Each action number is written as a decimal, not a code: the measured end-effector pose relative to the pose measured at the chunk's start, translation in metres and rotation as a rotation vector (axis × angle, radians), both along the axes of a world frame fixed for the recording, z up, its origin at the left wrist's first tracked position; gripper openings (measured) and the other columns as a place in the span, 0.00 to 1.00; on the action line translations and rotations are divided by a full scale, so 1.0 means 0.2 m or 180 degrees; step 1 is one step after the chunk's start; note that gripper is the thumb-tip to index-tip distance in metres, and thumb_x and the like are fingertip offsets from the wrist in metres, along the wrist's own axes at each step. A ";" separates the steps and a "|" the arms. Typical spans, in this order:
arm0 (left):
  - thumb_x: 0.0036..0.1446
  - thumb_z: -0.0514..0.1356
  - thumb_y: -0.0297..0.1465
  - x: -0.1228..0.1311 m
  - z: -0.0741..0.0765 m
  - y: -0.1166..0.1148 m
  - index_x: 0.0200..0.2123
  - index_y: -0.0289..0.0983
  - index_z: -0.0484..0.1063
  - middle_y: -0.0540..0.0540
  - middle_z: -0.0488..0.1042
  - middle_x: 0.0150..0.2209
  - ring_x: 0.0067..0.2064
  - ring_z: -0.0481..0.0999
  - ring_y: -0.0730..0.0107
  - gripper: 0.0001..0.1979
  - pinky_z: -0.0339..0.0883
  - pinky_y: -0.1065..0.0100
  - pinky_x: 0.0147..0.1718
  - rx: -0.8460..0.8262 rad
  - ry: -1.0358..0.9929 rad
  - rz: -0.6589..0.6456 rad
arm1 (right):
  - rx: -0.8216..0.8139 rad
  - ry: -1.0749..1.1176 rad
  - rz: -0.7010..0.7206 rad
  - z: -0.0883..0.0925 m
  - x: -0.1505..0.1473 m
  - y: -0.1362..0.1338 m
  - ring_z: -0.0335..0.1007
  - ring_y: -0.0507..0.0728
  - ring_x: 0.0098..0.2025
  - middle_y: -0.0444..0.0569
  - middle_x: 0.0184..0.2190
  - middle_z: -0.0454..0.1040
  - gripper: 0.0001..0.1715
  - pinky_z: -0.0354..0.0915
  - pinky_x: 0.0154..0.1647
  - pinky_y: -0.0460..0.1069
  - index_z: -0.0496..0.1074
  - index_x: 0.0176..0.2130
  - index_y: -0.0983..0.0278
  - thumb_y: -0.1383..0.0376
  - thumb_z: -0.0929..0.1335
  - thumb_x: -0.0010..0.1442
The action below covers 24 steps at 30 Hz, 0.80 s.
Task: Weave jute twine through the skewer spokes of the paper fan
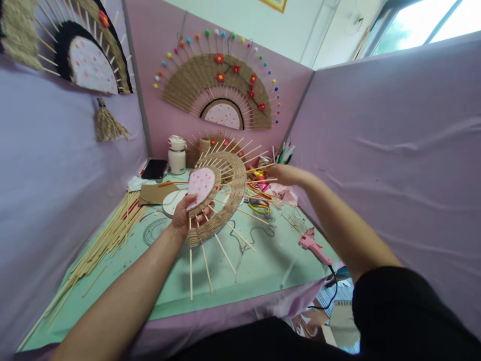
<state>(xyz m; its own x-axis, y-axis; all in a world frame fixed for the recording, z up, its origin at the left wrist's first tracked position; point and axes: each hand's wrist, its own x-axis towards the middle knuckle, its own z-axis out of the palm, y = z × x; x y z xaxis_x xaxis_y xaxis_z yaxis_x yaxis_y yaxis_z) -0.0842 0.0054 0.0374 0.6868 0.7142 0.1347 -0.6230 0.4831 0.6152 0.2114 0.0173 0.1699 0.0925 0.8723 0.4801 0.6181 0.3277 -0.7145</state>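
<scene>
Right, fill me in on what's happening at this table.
A person's left hand holds a half-woven twine fan up by its pink centre, above the green table. The right hand stretches out by the fan's far stick tips, next to a heap of craft bits; whether it holds anything is unclear. Loose sticks lie on the left, a pink glue gun on the right, and finished fans hang on the wall.

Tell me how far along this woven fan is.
Done: the twine band is woven across the skewers of the half-made fan, and its pink dotted centre is on. In hand: the left hand grips the fan; the right hand reaches into the craft clutter. Left: skewer tips are bare, without the beads and flowers of the wall fan.
</scene>
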 end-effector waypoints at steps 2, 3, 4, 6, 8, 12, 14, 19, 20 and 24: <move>0.51 0.56 0.35 0.00 0.00 0.00 0.34 0.31 0.71 0.48 0.67 0.19 0.14 0.62 0.79 0.13 0.57 0.78 0.12 -0.0004 0.0040 0.0019 | -0.0823 0.0211 0.0939 -0.19 -0.11 -0.14 0.71 0.56 0.40 0.45 0.31 0.76 0.14 0.66 0.42 0.48 0.74 0.30 0.63 0.75 0.76 0.42; 0.51 0.56 0.35 0.00 0.00 0.01 0.33 0.31 0.71 0.48 0.67 0.19 0.13 0.62 0.79 0.13 0.57 0.78 0.12 -0.0031 0.0075 0.0018 | -0.1087 0.0438 0.1355 -0.27 -0.17 -0.21 0.71 0.56 0.44 0.45 0.35 0.76 0.14 0.66 0.46 0.49 0.75 0.35 0.62 0.73 0.75 0.45; 0.51 0.56 0.36 0.00 -0.01 0.01 0.32 0.31 0.70 0.48 0.67 0.19 0.13 0.62 0.79 0.12 0.57 0.77 0.12 -0.0075 0.0119 0.0018 | -0.1226 0.0719 0.1696 -0.34 -0.23 -0.28 0.70 0.56 0.47 0.45 0.37 0.76 0.15 0.65 0.48 0.49 0.75 0.39 0.60 0.70 0.75 0.48; 0.52 0.55 0.37 0.00 -0.01 0.02 0.30 0.31 0.69 0.48 0.67 0.18 0.13 0.62 0.78 0.13 0.58 0.76 0.12 -0.0213 0.0249 -0.0010 | -0.1401 0.1183 0.2261 -0.45 -0.34 -0.38 0.70 0.55 0.48 0.46 0.38 0.75 0.19 0.65 0.50 0.49 0.74 0.43 0.59 0.65 0.74 0.50; 0.52 0.55 0.37 0.00 -0.02 0.03 0.29 0.31 0.69 0.47 0.68 0.18 0.13 0.63 0.77 0.14 0.60 0.75 0.12 -0.0330 0.0387 -0.0020 | -0.1542 0.1561 0.2606 -0.56 -0.40 -0.43 0.71 0.55 0.43 0.46 0.36 0.75 0.22 0.66 0.45 0.49 0.73 0.45 0.59 0.60 0.75 0.50; 0.52 0.54 0.37 -0.01 -0.03 0.06 0.30 0.30 0.71 0.44 0.71 0.19 0.13 0.64 0.76 0.15 0.61 0.73 0.13 -0.0391 0.0578 0.0137 | -0.1664 0.2196 0.2173 -0.72 -0.44 -0.41 0.62 0.48 0.23 0.41 0.22 0.68 0.16 0.61 0.26 0.45 0.74 0.34 0.63 0.53 0.73 0.52; 0.52 0.55 0.37 -0.02 -0.03 0.07 0.30 0.29 0.71 0.43 0.71 0.19 0.13 0.64 0.76 0.15 0.60 0.74 0.13 -0.0373 0.0655 0.0247 | -0.1483 0.2544 0.1854 -0.77 -0.43 -0.39 0.52 0.46 0.18 0.38 0.17 0.59 0.18 0.53 0.21 0.43 0.72 0.28 0.64 0.52 0.72 0.52; 0.51 0.56 0.38 -0.04 -0.05 0.10 0.31 0.29 0.72 0.42 0.72 0.19 0.13 0.64 0.75 0.16 0.58 0.74 0.13 -0.0234 0.0806 0.0451 | -0.1126 0.3380 0.1688 -0.81 -0.43 -0.35 0.39 0.45 0.17 0.34 0.14 0.50 0.15 0.41 0.18 0.42 0.69 0.26 0.63 0.56 0.73 0.51; 0.51 0.56 0.38 -0.04 -0.05 0.10 0.32 0.29 0.72 0.42 0.72 0.19 0.13 0.64 0.75 0.16 0.59 0.73 0.13 -0.0243 0.0865 0.0455 | -0.1096 0.3482 0.1664 -0.81 -0.43 -0.35 0.39 0.45 0.17 0.34 0.14 0.50 0.14 0.41 0.18 0.42 0.68 0.26 0.63 0.57 0.73 0.50; 0.52 0.56 0.38 -0.06 -0.06 0.12 0.33 0.28 0.72 0.40 0.73 0.20 0.13 0.64 0.74 0.17 0.58 0.73 0.12 -0.0248 0.0973 0.0444 | -0.0997 0.3583 0.1531 -0.82 -0.43 -0.35 0.39 0.46 0.17 0.35 0.14 0.52 0.13 0.41 0.18 0.43 0.67 0.27 0.62 0.57 0.71 0.51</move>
<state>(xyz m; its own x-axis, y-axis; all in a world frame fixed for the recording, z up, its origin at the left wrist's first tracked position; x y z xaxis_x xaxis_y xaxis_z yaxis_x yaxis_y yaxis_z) -0.0961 0.0291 0.0256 0.5820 0.8041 -0.1209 -0.4788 0.4590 0.7484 0.1257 -0.0518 0.0067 -0.0427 0.9931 0.1094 -0.5157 0.0718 -0.8537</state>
